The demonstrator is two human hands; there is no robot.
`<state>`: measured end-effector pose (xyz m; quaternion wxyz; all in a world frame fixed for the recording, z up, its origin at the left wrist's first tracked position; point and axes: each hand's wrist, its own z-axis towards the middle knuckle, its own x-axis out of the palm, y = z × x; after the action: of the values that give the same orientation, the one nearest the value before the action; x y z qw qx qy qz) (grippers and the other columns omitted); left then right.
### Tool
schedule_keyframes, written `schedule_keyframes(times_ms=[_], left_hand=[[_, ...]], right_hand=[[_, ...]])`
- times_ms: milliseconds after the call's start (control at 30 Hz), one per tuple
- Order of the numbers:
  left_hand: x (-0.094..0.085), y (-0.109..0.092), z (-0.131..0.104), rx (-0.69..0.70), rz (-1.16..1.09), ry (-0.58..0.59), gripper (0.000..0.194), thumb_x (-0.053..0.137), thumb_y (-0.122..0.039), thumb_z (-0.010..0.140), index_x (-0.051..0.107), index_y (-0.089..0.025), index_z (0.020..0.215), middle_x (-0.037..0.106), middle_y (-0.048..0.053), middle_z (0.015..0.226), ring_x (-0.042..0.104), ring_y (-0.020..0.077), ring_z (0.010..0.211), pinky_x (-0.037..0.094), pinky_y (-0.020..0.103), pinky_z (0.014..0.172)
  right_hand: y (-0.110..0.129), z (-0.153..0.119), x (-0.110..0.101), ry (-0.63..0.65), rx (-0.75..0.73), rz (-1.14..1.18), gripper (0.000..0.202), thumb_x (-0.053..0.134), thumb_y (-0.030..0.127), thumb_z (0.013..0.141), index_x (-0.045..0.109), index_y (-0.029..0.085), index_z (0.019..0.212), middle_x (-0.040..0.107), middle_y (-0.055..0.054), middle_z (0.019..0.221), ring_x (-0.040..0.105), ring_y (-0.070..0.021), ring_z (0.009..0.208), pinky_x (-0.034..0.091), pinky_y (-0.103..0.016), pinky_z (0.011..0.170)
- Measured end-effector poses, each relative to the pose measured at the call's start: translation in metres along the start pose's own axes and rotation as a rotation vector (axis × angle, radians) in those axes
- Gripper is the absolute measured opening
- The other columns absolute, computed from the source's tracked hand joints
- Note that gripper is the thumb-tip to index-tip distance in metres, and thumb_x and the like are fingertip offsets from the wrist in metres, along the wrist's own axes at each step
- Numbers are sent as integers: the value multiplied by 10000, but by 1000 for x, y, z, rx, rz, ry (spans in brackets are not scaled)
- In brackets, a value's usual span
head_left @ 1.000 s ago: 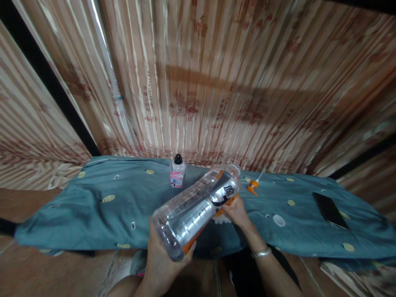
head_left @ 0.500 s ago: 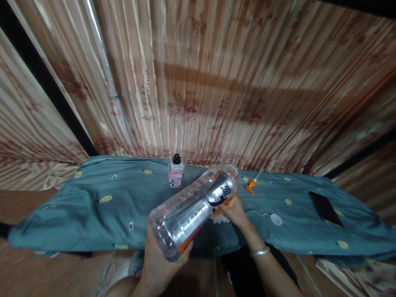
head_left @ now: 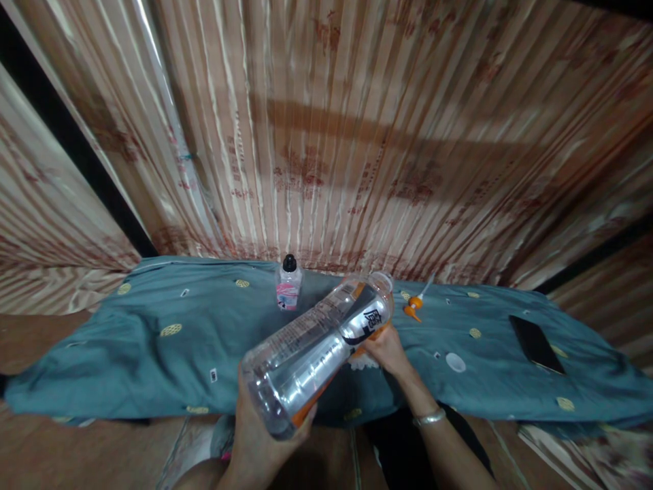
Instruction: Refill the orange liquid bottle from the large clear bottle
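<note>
A large clear plastic bottle (head_left: 319,354) with a silver, black and orange label lies tilted between my hands, its mouth up and to the right. My left hand (head_left: 262,429) wraps around its base, thumb along the near side. Close to the bottle's shoulder, my right hand (head_left: 388,350) grips from below; its fingers are mostly hidden behind the label. Some clear liquid seems to sit at the base end. Below the bottle, beside my right hand, shows a whitish frilly patch (head_left: 363,361) that I cannot make out.
On the teal patterned cloth (head_left: 127,354) stands a small clear bottle with a black cap (head_left: 289,286). To the right lie an orange pump head (head_left: 414,306) with a pale tube, a white round disc (head_left: 456,362) and a black phone (head_left: 535,344). A striped curtain (head_left: 326,136) hangs behind.
The base end of the large bottle and my left hand have shifted slightly left and down. My right hand has stayed almost in place.
</note>
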<state>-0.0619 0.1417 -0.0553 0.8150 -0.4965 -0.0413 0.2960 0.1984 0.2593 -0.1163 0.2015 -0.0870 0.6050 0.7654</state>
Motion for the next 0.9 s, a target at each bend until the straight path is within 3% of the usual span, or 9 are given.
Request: schedule_keyframes(times_ms=[133, 233, 433, 567, 667, 767, 900], left_hand=[[1, -5, -1, -31, -2, -6, 611, 766, -400, 757, 555, -225, 1303, 762, 94, 1145, 789, 318, 1036, 656, 529, 961], [-3, -4, 4, -41, -23, 79, 657, 825, -402, 720, 552, -226, 1290, 787, 93, 1126, 808, 322, 1001, 686, 508, 907], [-7, 0, 11, 80, 15, 103, 593, 823, -413, 749, 545, -258, 1248, 818, 75, 1056, 836, 320, 898, 722, 498, 808], [-5, 9, 5, 111, 59, 45, 614, 817, -389, 734, 543, -275, 1272, 797, 77, 1094, 826, 321, 907, 721, 497, 799], [-8, 11, 6, 132, 108, 80, 503, 815, -389, 717, 553, -290, 1135, 782, 70, 1064, 823, 333, 911, 718, 521, 807], [-12, 7, 11, 194, 155, 130, 489, 800, -355, 709, 546, -316, 1124, 774, 39, 990, 822, 328, 867, 722, 511, 765], [-12, 7, 8, 147, 133, 18, 488, 759, -391, 724, 571, -349, 1172, 764, 32, 1027, 797, 334, 878, 713, 546, 773]], right_hand=[[-3, 0, -1, -2, -7, -23, 707, 902, 657, 654, 675, 218, 1160, 810, -135, 1179, 748, -396, 1159, 585, -569, 1037], [-4, -1, -2, 12, -23, -41, 634, 892, 622, 683, 698, 222, 1136, 827, -100, 1095, 750, -381, 1146, 609, -535, 987], [-1, -3, -2, -4, -30, -80, 550, 885, 562, 707, 721, 241, 1123, 832, -72, 1030, 760, -375, 1115, 634, -500, 933], [1, -3, -1, -19, -53, -85, 637, 892, 577, 701, 718, 223, 1202, 827, -112, 1133, 763, -384, 1134, 638, -503, 951], [1, -4, 0, -27, -84, -89, 769, 887, 612, 708, 676, 204, 1326, 791, -151, 1273, 748, -393, 1192, 626, -524, 1000], [-1, -4, 0, -20, -100, -105, 798, 864, 648, 733, 665, 202, 1364, 782, -156, 1304, 746, -402, 1204, 620, -534, 1026], [-5, -5, 1, -28, -121, -125, 743, 843, 658, 752, 694, 209, 1326, 781, -146, 1317, 727, -409, 1247, 604, -547, 1062]])
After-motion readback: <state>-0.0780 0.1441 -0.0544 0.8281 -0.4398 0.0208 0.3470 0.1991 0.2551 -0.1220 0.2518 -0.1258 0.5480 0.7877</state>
